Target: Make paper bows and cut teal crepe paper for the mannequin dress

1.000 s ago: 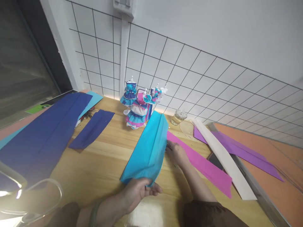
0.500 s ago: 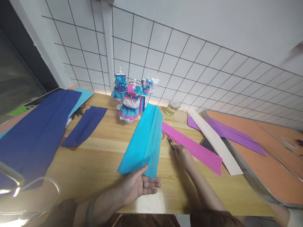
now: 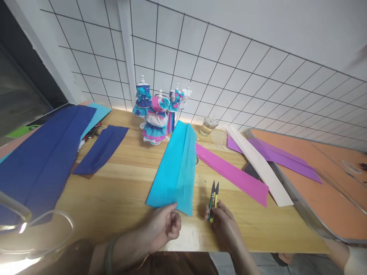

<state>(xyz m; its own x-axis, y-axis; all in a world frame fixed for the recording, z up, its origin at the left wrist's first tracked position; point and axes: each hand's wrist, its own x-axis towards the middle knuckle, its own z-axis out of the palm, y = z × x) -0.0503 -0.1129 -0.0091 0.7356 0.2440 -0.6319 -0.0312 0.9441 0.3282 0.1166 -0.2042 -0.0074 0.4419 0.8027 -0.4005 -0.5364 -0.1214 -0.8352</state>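
R hand [image 3: 225, 223] has the small thread snips [image 3: 215, 198] btwn thumb & fingers, grip end low in the hand, blades pointing up & away from the person w/ tips a bit apart; the fingers are closed round the handles. L hand [image 3: 164, 229] is at the near edge of the turquoise sheet [image 3: 174, 172], thumb tip touching that edge, other fingers curled in below it; hard to tell from this angle if the edge is actually pinched or only touched. The sheet lies lengthwise away from the L thumb, its near R corner btwn the two hands; the snips are just beside it on the R, apart from it. A ring-shaped item, approx. a tape roll [image 3: 197, 159], peeks out at the sheet's R edge. Next on the R: pink strip [image 3: 235, 175], then white strip [image 3: 258, 164] lying across the purple strip [image 3: 286, 158]. On the L: small dark-blue pc. [image 3: 103, 151], then large dark-blue sheet [image 3: 43, 164]. Beyond the turquoise sheet's far end, mini dress forms [image 3: 155, 124] stand near the wall grid [image 3: 183, 49], w/ a glass jar [image 3: 208, 126] to their R. All this is on or over the wood table [image 3: 126, 198], bar the purple strip's R end, over an orange surface [image 3: 338, 160].
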